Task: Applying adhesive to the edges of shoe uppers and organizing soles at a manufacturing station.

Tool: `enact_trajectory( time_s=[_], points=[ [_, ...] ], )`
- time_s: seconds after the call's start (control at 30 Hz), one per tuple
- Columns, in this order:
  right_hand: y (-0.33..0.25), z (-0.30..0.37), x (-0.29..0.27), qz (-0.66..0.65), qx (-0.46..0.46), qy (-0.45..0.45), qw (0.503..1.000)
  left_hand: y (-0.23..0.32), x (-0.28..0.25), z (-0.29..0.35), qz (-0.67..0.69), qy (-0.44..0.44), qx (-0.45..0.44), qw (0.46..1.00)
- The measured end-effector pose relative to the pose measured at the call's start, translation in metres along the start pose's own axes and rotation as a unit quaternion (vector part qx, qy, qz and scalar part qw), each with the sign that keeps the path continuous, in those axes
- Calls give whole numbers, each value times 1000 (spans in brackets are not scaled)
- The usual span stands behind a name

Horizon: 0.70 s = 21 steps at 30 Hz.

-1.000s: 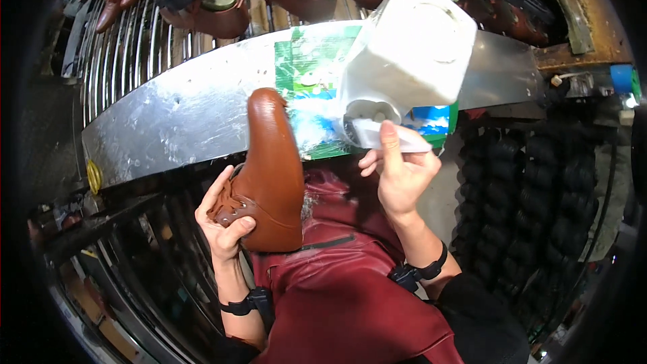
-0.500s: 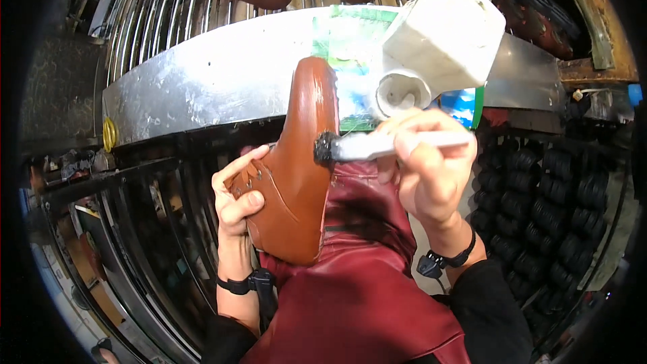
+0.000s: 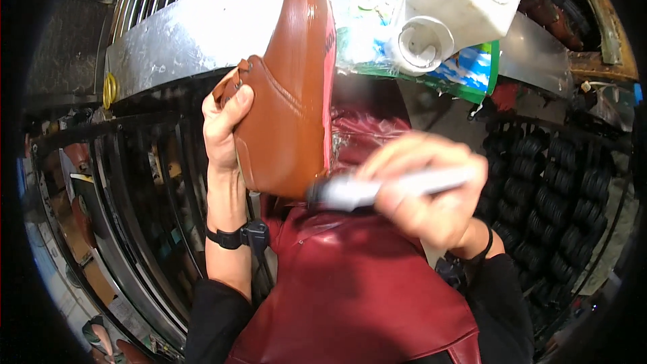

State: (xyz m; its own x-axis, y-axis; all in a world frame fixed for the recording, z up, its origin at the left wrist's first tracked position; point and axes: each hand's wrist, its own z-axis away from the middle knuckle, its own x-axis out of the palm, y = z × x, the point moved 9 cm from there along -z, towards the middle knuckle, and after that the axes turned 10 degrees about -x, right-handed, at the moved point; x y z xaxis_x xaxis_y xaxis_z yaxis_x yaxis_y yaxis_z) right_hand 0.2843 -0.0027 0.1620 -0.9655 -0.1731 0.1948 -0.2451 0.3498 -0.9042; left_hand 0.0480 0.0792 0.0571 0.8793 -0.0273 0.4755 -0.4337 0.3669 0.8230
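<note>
My left hand (image 3: 222, 125) grips a brown leather boot (image 3: 286, 104) by its laced opening, with the thumb on the near side. The boot is tilted with its toe pointing away, and a pink strip shows along its sole edge. My right hand (image 3: 435, 195), blurred by motion, is closed round the white handle of a brush (image 3: 344, 193). Its dark bristles are at the lower edge of the boot's heel, apparently touching it. Beyond my right hand, a white cup (image 3: 439, 35) with white matter inside stands beside a white plastic container (image 3: 472, 0).
A metal bench (image 3: 182, 40) curves across the far side, partly under a green and blue sheet (image 3: 472, 71). Dark racks (image 3: 121, 216) stand at the left. Stacked black ridged items (image 3: 539, 195) fill the right side. A dark red apron (image 3: 337, 283) covers my lap.
The boot has moved up and away in my left hand, its toe further over the bench. The brush has shifted from the boot's mid-side edge down to its heel.
</note>
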Motion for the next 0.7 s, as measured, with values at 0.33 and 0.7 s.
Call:
enact_trajectory(
  time_s=[0.33, 0.7],
  points=[
    [-37, -20, 13, 111, -145, -105, 978, 4, 6, 7, 113, 9, -43, 993],
    [-30, -91, -7, 65, -181, -173, 966, 8, 39, 17, -89, 42, 82, 992]
  ],
)
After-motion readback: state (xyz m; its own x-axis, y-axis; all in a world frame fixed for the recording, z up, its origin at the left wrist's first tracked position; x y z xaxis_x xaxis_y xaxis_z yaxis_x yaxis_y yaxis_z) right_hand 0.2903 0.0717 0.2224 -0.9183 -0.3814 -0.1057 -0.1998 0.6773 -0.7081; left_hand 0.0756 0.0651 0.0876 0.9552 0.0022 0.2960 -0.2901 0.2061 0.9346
